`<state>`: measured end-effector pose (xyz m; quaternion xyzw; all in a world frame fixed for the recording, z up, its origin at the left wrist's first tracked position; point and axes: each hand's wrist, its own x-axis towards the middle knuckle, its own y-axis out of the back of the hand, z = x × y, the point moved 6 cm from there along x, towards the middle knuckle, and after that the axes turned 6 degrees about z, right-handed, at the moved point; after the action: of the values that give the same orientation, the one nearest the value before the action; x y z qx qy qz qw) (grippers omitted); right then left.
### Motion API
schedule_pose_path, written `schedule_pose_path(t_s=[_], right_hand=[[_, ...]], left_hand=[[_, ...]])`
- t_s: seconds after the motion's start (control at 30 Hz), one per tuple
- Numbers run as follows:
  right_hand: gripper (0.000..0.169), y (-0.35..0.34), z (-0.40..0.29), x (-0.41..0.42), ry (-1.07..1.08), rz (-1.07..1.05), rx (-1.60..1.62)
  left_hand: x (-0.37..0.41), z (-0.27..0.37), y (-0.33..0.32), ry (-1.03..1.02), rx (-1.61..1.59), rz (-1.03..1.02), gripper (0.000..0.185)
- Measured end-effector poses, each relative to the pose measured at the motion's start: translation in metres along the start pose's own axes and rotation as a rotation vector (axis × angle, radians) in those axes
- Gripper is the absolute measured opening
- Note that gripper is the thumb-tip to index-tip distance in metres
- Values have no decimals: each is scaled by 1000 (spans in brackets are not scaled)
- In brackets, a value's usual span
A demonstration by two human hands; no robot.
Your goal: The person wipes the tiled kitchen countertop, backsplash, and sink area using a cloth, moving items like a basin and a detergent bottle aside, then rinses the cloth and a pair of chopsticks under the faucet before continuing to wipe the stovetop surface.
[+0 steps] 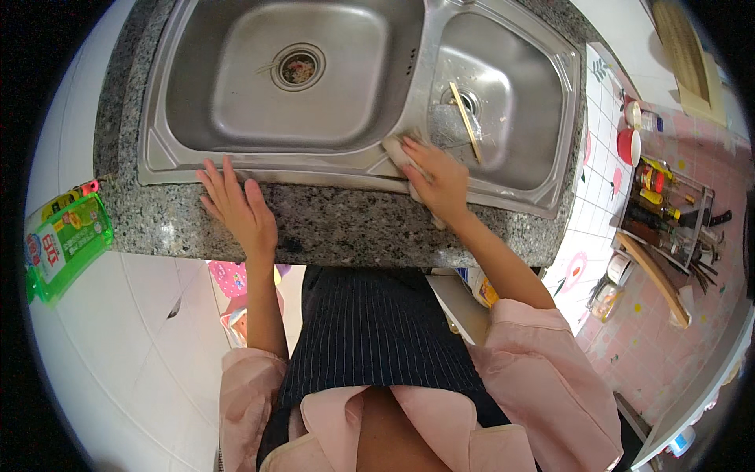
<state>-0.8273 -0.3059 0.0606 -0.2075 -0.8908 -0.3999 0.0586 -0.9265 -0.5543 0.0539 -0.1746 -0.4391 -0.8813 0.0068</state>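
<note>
My right hand (435,180) holds a bunched pale cloth (402,154) against the steel rim between the two bowls of a stainless steel double sink (265,160). Fingers spread, my left hand (239,206) rests at the sink's front rim and the granite counter edge (354,227), holding nothing. In the smaller right bowl lie a pair of wooden chopsticks (466,123) and a grey scouring pad or mesh (448,125), beside its drain. The larger left bowl's drain (298,68) has food scraps in it.
A green detergent bottle (71,242) is at the far left against white tiles. On the right stand a red bowl (629,147), a rack with bottles and knives (669,218), a wooden board (655,277) and glass jars (604,300).
</note>
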Motion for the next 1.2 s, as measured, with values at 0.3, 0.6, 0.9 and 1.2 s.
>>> schedule_pose_path(t_s=[0.3,0.6,0.9,1.2], right_hand=[[24,4,10,-4,51,-137,102],[21,-8,91,190,223,299,-196],[21,-34,55,163,393,53,-435],[25,-92,-76,55,535,-695,72]], left_hand=[[11,41,-11,-65,-61,-56,43],[11,56,-17,-1,-101,-47,45],[5,16,34,151,-103,90,47],[-10,-53,61,268,-104,164,49]])
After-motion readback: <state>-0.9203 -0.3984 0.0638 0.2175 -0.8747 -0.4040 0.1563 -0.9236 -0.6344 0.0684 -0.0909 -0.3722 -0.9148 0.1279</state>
